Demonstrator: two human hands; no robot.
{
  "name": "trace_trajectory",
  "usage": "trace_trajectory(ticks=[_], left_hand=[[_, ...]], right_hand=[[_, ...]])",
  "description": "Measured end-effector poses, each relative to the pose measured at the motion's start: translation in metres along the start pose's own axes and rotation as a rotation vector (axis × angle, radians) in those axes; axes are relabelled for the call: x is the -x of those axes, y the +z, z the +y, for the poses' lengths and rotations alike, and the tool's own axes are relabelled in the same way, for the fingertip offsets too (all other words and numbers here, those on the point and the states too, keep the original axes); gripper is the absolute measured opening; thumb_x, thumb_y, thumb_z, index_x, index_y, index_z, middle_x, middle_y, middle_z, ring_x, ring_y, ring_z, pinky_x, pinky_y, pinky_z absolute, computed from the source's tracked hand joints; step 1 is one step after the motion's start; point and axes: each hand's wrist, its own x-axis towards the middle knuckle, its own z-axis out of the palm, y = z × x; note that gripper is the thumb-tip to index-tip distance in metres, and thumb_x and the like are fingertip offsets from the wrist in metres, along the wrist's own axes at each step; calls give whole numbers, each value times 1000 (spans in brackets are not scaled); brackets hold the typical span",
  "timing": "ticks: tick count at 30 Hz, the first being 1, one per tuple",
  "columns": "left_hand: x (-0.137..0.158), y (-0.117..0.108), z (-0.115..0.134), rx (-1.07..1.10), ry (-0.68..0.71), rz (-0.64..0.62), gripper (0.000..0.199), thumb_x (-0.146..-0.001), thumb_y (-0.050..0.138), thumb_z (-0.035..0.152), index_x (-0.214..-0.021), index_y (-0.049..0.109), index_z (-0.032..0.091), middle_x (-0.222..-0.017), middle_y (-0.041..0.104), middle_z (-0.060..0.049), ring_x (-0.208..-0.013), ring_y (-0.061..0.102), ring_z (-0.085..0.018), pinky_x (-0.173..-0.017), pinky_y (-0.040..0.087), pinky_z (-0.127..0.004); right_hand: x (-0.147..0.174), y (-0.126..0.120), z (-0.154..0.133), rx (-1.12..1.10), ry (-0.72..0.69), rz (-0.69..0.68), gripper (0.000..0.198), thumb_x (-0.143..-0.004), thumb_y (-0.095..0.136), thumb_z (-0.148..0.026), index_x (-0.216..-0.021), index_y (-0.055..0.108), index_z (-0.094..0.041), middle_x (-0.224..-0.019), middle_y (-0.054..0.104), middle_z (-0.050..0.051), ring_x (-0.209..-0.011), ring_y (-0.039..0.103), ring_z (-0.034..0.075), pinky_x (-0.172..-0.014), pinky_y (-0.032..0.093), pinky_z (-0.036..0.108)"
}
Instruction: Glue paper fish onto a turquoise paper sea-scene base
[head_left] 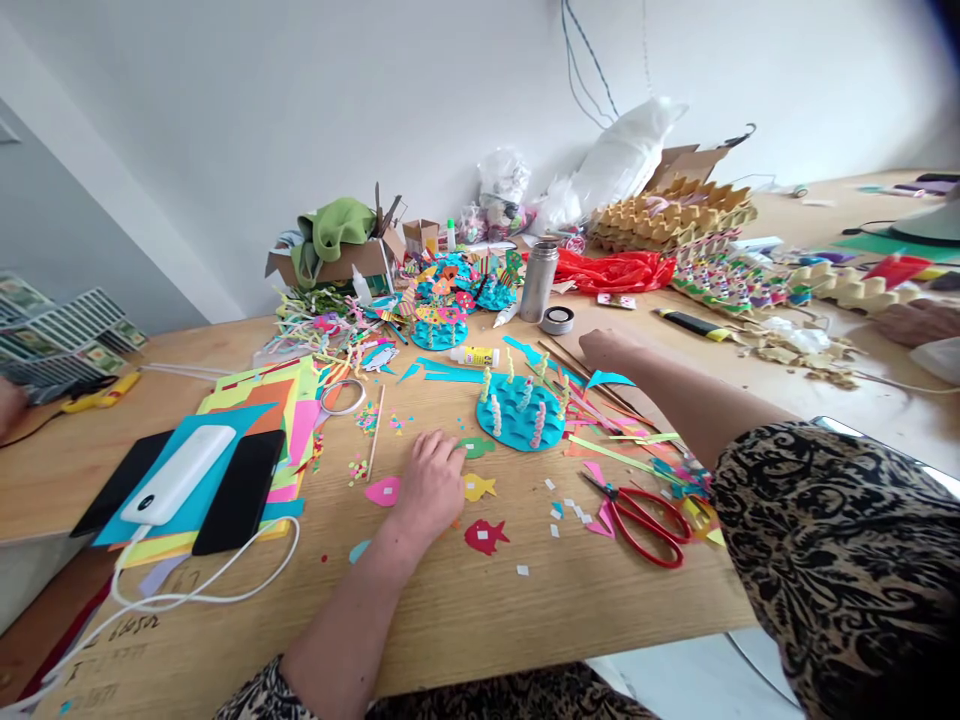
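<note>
My left hand (435, 480) rests palm down on the table among paper fish, fingers loosely bent, with nothing seen in its grip. Around it lie a pink fish (384, 491), a green fish (478, 448), a yellow fish (480, 488) and a red fish (487, 537); several carry a small white square. My right hand (604, 347) reaches across the table near thin brown sticks (574, 362); its fingers are hidden from view. Between the hands stands a blue scalloped disc (517, 425) with twisted pale pegs upright on it. Red-handled scissors (649, 525) lie open below my right forearm.
A steel flask (538, 285) stands behind, its lid (557, 320) beside it. A glue stick (475, 356) lies near. To the left are a white power bank (180, 472), a black phone (240, 490) and coloured paper (300, 385). Another person's hand (911, 325) is at far right.
</note>
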Motion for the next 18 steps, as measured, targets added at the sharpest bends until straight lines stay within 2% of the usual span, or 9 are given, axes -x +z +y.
trace_trajectory(ticks=[3, 7, 9, 11, 13, 15, 17, 18], left_hand=[[1, 2, 2, 29, 80, -39, 42, -83, 48, 10, -123, 60, 15, -130, 60, -10, -132, 42, -26, -115, 26, -45], [1, 5, 2, 43, 97, -72, 43, -84, 49, 11, -127, 57, 14, -132, 58, -10, -130, 44, -26, -115, 28, -44], [0, 7, 2, 27, 89, -87, 45, -85, 49, 11, -129, 56, 16, -133, 57, -10, -128, 46, -25, -114, 29, -44], [0, 7, 3, 9, 86, -101, 45, -86, 48, 11, -129, 56, 17, -133, 57, -10, -127, 47, -24, -114, 29, -45], [-1, 6, 4, 2, 83, -103, 43, -86, 48, 12, -128, 57, 19, -133, 56, -10, -126, 48, -24, -113, 30, -45], [-1, 5, 5, 6, 77, -94, 41, -86, 50, 13, -125, 59, 21, -131, 57, -9, -125, 48, -25, -112, 31, -45], [-2, 4, 5, 13, 76, -82, 39, -86, 51, 14, -123, 61, 22, -128, 58, -8, -122, 49, -25, -111, 34, -44], [-2, 4, 4, 16, 78, -72, 39, -85, 51, 13, -122, 61, 22, -127, 58, -9, -121, 49, -25, -110, 35, -43]], right_hand=[[12, -16, 3, -48, 83, 90, 25, -82, 51, -7, -101, 66, -6, -104, 67, 21, -93, 64, 26, -75, 44, 32], [43, -49, 0, -162, 195, 348, 31, -93, 39, -13, -116, 58, -4, -107, 66, 21, -100, 62, 24, -78, 41, 31], [67, -64, -8, -227, 178, 494, 35, -98, 29, -17, -117, 56, -4, -102, 68, 17, -102, 62, 20, -81, 40, 30], [95, -74, -21, -487, 89, 743, 29, -96, 37, -20, -108, 60, -8, -88, 72, 12, -87, 65, 16, -79, 43, 30], [124, -78, -38, -715, -29, 856, 21, -93, 44, -20, -100, 62, -13, -80, 72, 8, -73, 66, 12, -74, 47, 28], [150, -76, -58, -894, -158, 879, 18, -93, 47, -24, -99, 62, -15, -79, 71, 7, -71, 67, 13, -69, 50, 28], [170, -66, -79, -1107, -323, 742, 17, -92, 51, -28, -101, 59, -17, -80, 71, 6, -70, 68, 13, -64, 53, 28], [177, -59, -89, -1212, -385, 631, 18, -91, 53, -32, -101, 57, -17, -79, 71, 6, -69, 68, 14, -63, 55, 28]])
